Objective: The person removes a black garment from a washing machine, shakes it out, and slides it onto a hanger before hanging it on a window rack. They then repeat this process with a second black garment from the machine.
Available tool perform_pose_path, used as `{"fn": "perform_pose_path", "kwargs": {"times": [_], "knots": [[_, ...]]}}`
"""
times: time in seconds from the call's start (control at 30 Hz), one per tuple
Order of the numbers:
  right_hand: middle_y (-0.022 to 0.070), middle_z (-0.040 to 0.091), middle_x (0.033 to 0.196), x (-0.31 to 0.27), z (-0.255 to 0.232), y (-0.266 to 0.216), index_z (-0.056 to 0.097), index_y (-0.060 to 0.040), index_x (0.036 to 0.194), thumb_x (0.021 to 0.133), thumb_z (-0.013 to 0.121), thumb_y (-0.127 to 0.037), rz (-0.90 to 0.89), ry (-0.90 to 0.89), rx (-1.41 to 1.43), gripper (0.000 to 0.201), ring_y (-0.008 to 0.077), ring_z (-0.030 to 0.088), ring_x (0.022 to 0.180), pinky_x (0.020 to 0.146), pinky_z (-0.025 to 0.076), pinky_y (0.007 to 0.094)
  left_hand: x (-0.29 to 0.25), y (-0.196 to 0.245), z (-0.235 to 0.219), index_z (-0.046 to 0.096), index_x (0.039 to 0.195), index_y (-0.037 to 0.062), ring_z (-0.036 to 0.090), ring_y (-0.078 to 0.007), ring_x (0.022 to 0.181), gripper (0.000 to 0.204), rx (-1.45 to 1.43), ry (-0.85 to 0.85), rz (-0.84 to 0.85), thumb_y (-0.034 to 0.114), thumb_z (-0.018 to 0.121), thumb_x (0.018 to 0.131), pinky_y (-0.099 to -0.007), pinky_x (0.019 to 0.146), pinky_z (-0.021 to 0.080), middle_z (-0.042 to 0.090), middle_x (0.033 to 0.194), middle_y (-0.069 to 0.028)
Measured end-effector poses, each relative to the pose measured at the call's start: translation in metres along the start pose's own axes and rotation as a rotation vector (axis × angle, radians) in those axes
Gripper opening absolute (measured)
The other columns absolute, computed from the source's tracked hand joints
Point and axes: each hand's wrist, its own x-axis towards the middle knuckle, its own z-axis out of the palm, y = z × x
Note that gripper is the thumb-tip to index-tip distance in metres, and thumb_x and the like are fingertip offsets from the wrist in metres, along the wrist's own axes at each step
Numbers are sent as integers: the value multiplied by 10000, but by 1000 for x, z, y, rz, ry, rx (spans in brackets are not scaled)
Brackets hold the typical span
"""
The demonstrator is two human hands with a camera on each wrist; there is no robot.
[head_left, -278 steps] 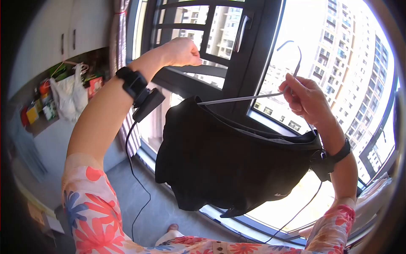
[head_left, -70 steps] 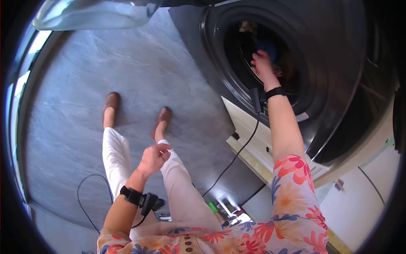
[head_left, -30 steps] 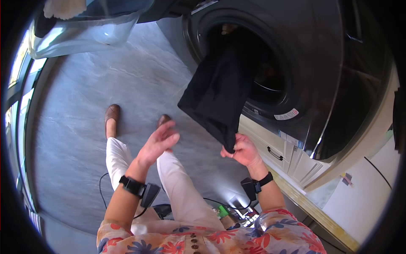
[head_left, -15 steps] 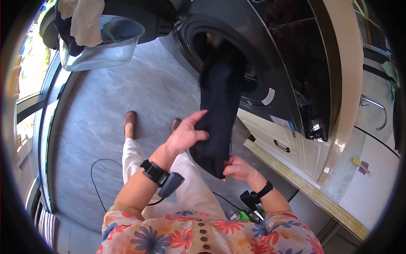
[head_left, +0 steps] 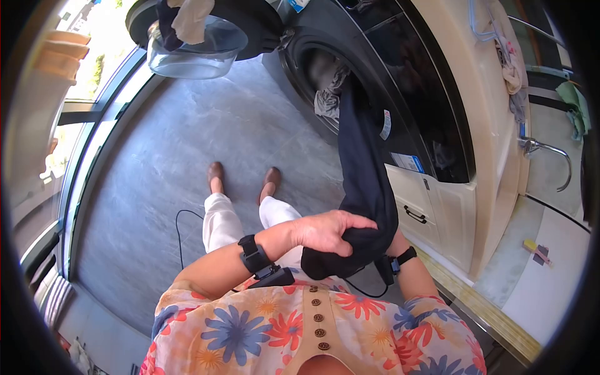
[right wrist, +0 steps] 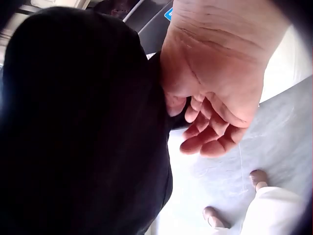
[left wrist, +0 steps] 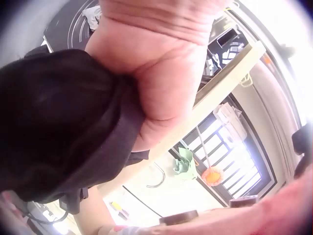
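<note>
A long dark garment [head_left: 365, 172] stretches from the drum opening of a black front-loading washing machine [head_left: 400, 75] down to my waist. My left hand [head_left: 325, 231] holds its near end, thumb and fingers spread across the folded cloth. In the left wrist view, the garment [left wrist: 63, 127] bunches into the crook of the thumb. My right hand [right wrist: 210, 93] pinches the garment's edge, thumb against the cloth and fingers curled, in the right wrist view. The head view hides that hand behind the fabric. Light grey patterned cloth [head_left: 328, 100] hangs at the drum mouth.
The washer's round glass door [head_left: 200, 56] stands swung out to the left, with dark and beige cloths [head_left: 190, 22] draped over it. White cabinets [head_left: 437, 212] and a counter with a curved tap [head_left: 556, 156] lie right. Black cables [head_left: 178, 231] trail near the feet.
Earlier a black garment hung on a hanger at the window. The right hand reached into the drum, then drew the dark garment out. The left hand has since come onto it, and grey cloth now shows.
</note>
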Motion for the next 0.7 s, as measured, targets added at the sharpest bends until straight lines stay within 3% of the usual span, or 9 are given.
{"fn": "perform_pose_path", "kwargs": {"times": [0.1,0.2,0.27,0.3,0.37,0.43,0.57,0.63,0.7], "knots": [[112,497,1195,6,13,-12,419,-10,1228,856,519,-328,-116,49,8,500,233,532,1027,891,436,345,-11,-3,5,439,1232,25,512,-85,956,559,4,73,-7,-22,547,686,-210,853,402,571,1062,-28],[114,501,1193,24,-3,-9,427,-7,1221,851,521,-321,-87,132,6,494,237,534,1025,899,427,346,-28,-3,9,463,1218,53,559,-127,921,565,295,147,-93,-12,531,661,-226,825,420,604,1008,-73],[115,500,1195,26,-11,-6,434,-6,1214,847,522,-307,-18,193,-21,483,239,527,1035,911,417,348,-36,-9,13,509,1173,95,594,-218,869,558,551,138,-66,-7,526,624,-286,782,449,619,932,-116],[117,500,1196,24,-9,-5,440,-1,1208,836,515,-261,-88,220,-66,460,243,514,1052,929,399,357,-41,-10,14,509,1173,95,594,-218,869,558,550,142,-61,-7,526,624,-286,782,449,619,932,-116],[119,501,1198,19,-3,0,445,4,1201,825,507,-215,-164,247,-111,439,248,501,1070,947,381,367,-49,-12,17,551,1114,129,588,-286,829,539,906,157,-102,-24,518,598,-359,744,454,621,871,-123],[124,484,1226,7,9,3,449,-5,1201,771,461,-112,-212,58,99,443,260,472,1116,992,333,388,-60,-23,12,585,1057,167,571,-281,824,504,984,204,-83,-33,522,599,-379,737,444,611,848,-86],[117,463,1253,-17,33,1,431,-7,1220,728,460,-68,-303,-50,110,497,259,428,1168,1022,287,402,-81,-18,4,612,1001,253,505,-225,931,481,1130,335,-206,-31,544,618,-387,795,384,566,873,-20],[109,439,1279,-31,35,-6,415,-7,1235,715,460,-47,-377,-151,107,524,251,390,1204,1043,248,407,-86,-14,1,610,998,252,495,-210,949,473,1109,507,-19,-26,566,619,-402,799,362,563,878,-6],[109,429,1287,-47,47,-10,401,-4,1248,717,462,-47,-390,-213,119,535,256,368,1220,1054,221,422,-90,-4,0,600,1006,229,495,-217,945,466,1081,512,9,-16,592,609,-382,800,379,551,880,-26]]}}
